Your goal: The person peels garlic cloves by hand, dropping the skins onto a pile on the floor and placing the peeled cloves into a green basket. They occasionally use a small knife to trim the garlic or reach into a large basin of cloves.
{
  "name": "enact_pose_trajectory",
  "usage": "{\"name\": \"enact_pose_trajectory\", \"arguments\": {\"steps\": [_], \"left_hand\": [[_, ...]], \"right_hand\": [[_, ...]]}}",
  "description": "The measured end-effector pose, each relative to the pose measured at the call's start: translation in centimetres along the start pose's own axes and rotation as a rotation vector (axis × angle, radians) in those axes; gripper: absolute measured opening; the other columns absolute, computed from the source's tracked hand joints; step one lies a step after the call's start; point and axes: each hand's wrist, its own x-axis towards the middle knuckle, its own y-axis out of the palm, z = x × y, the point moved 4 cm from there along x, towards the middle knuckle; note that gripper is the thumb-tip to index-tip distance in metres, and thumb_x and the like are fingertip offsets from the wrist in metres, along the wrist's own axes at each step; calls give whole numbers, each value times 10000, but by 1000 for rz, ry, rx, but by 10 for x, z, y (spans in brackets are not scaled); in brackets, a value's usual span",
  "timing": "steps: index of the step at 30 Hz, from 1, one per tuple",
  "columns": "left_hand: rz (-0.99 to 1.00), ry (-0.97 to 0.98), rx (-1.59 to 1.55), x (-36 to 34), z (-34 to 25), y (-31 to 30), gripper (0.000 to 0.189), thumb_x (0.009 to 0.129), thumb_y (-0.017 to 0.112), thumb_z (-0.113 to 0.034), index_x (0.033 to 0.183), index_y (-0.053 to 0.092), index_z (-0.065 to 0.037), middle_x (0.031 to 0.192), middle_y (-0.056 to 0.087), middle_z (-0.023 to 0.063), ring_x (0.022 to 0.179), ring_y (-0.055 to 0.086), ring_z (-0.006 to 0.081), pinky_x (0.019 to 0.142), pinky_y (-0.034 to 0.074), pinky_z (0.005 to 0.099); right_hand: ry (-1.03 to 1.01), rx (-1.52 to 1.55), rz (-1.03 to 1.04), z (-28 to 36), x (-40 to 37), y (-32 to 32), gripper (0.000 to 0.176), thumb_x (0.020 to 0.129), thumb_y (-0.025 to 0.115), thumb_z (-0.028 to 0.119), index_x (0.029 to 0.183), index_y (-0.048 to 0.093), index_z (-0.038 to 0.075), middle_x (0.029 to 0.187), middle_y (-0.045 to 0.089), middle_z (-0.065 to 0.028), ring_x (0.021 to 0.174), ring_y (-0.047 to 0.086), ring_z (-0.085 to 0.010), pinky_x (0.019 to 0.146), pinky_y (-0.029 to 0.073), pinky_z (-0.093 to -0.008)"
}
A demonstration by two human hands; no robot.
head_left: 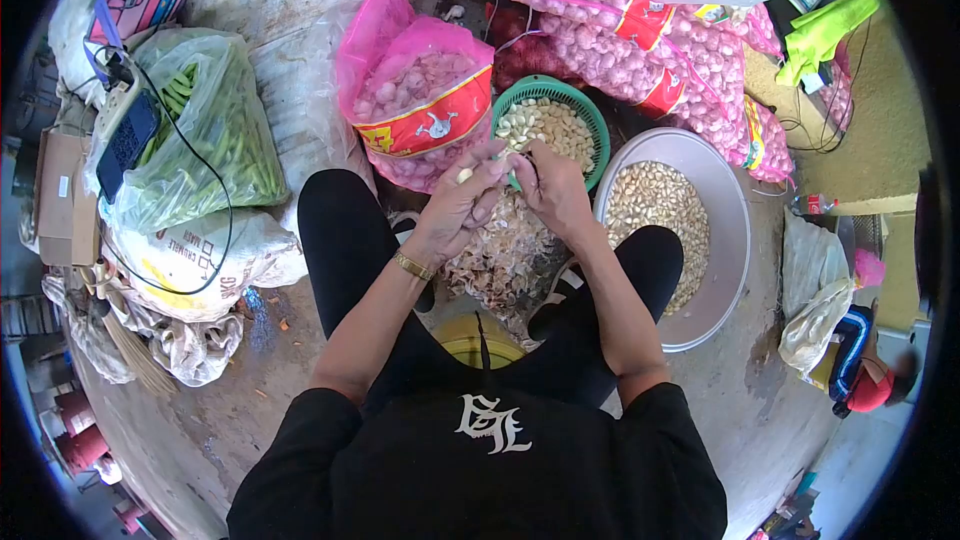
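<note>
My left hand [468, 205] is closed, with a pale garlic clove [464, 175] showing among its fingers. Close beside it, my right hand [555, 188] is closed too, thumb and fingertips pinched near the left fingertips; whatever is in its grip is too small to make out. Both hands hover over a heap of garlic skins [505, 255]. Just beyond them, a green basket [604, 130] holds peeled cloves [550, 125]. To the right, a pale plastic tub [728, 265] contains many cloves in their skins [655, 215].
An opened pink mesh bag of garlic [420, 90] stands ahead, with more garlic bags [660, 50] stacked at the back right. Left are a clear bag of green pods [210, 140] and a white sack [200, 265]. Another person [868, 370] is at the far right.
</note>
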Motion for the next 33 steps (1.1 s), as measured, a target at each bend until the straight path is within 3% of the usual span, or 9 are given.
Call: {"name": "enact_pose_trajectory", "arguments": {"steps": [4,12,17,21,24,30,33], "left_hand": [[106,-73,54,1,-8,5,375,970,576,-176,1311,493,-45,886,559,8,470,380,3,389,273,147],[132,-22,136,5,-10,4,149,978,562,-193,1085,525,-96,872,578,17,432,365,1,377,254,147],[105,10,58,7,-6,-3,151,971,566,-173,1094,515,-101,912,622,42,424,369,7,373,266,150],[47,15,-3,9,-8,-6,157,964,576,-157,1096,518,-96,942,638,61,429,374,12,373,272,151],[43,80,-46,15,-16,-13,194,963,581,-157,1134,525,-86,928,624,63,440,378,11,368,266,152],[114,75,-46,8,-26,-16,311,1021,473,-250,1287,456,-90,937,538,20,459,357,10,354,245,148],[148,52,-88,6,-26,-15,307,1030,450,-267,1276,458,-83,910,514,11,455,346,13,354,245,151]], "right_hand": [[7,107,-16,0,2,-2,237,921,623,217,898,509,10,652,571,-224,598,581,-424,513,428,-464],[13,101,13,3,0,-1,257,926,616,233,875,499,9,636,555,-223,598,578,-427,517,431,-463],[-64,28,95,9,-11,1,298,918,621,293,866,505,23,620,555,-206,596,587,-404,532,448,-472],[-120,-33,113,12,-16,-1,277,909,642,249,826,496,29,607,533,-183,579,574,-391,511,427,-445],[-246,14,186,26,-22,-3,284,884,669,270,842,500,46,635,548,-169,604,588,-383,521,440,-436],[-64,-97,293,16,-32,0,301,850,692,290,979,583,41,738,613,-157,710,621,-370,636,480,-435],[-17,-25,175,16,-33,4,320,883,642,286,1067,602,27,772,640,-164,739,634,-360,676,484,-436]]}}
